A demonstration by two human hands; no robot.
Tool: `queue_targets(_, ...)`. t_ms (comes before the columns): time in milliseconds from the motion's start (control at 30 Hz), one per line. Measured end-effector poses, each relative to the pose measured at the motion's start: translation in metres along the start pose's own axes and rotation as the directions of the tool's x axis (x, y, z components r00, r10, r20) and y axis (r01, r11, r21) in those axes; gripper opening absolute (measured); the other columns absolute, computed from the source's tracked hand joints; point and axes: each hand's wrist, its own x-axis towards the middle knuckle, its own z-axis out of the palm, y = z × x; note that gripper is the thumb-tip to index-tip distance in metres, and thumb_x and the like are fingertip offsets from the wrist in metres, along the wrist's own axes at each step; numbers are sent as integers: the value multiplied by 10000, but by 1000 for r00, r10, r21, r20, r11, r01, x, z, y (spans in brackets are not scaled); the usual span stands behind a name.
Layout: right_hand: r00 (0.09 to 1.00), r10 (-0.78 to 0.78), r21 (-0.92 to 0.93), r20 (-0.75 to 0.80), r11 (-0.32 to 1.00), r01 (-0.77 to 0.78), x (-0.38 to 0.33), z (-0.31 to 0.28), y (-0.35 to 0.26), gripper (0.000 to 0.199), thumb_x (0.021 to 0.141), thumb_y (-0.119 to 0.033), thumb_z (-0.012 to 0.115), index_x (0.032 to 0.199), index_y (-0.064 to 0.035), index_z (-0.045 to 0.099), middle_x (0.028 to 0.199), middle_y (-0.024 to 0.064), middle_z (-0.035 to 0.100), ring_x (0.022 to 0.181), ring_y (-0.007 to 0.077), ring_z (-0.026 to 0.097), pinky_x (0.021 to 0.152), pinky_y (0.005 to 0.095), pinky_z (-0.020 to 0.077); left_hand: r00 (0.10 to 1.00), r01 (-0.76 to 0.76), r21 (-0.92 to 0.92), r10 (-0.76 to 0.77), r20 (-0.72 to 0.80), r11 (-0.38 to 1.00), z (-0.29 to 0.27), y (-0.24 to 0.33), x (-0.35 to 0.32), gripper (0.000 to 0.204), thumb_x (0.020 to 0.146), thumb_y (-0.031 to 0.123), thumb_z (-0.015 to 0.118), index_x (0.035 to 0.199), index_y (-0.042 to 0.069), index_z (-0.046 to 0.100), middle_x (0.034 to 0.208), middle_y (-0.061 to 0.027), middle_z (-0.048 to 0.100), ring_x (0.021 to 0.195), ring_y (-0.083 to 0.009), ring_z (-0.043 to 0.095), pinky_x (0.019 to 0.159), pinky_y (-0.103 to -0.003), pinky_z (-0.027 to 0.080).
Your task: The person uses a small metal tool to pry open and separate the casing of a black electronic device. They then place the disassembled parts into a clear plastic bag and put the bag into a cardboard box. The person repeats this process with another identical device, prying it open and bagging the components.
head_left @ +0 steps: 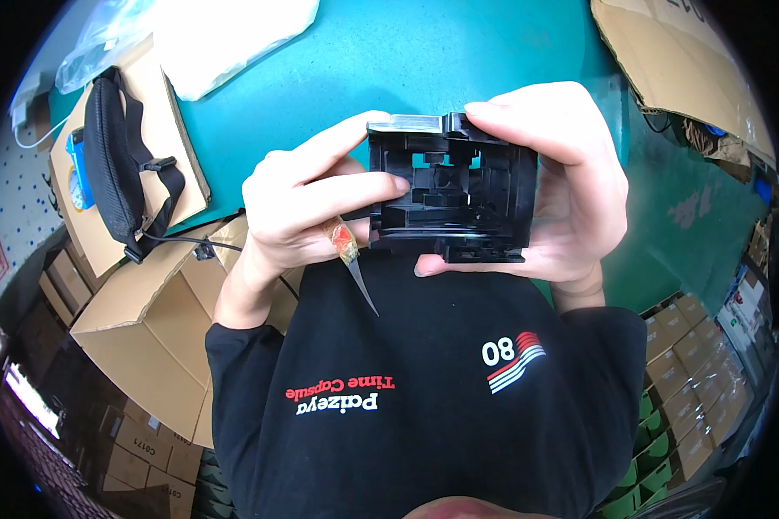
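Both hands hold up a black plastic housing (515, 203), an open frame with slots and inner ribs, above the green tabletop. My left hand (299, 203) grips its left side, with one finger reaching into the inside and another along the top edge. Tucked in the same hand's lower fingers is a pointed metal tool (359, 281) with a tape-wrapped handle; its tip points down toward my shirt. My right hand (584, 186) wraps the right side, fingers at the top corner and beneath the lower edge. Parts of both hands are hidden behind the housing.
A black waist bag (114, 160) and a blue packet (80, 173) lie on cardboard (160, 112) at the left. A white plastic bag (234, 39) rests on the green table (459, 52). An open carton (156, 320) stands lower left; stacked cartons (688, 372) are lower right.
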Motion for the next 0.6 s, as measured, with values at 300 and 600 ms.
queue_targets(300, 1000, -24, -13, -5, 1000, 24, 1, -1, -2, 864, 526, -352, 1036, 1177, 62, 648, 1053, 165, 680, 947, 264, 649, 802, 347, 537, 997, 79, 100, -76, -32, 992, 5, 13, 10, 368, 737, 243, 892, 991, 8, 766, 1160, -246, 708, 673, -195, 707, 574, -275, 555)
queue_targets(600, 1000, 3, -4, 2, 1000, -3, -3, 0, 2, 832, 545, -314, 1024, 1200, 43, 654, 1060, 157, 682, 948, 262, 650, 805, 349, 532, 988, 34, 207, -64, 142, 978, -4, 14, 10, 293, 800, 88, 796, 1088, 35, 806, 1218, -283, 669, 783, -191, 696, 564, -195, 481)
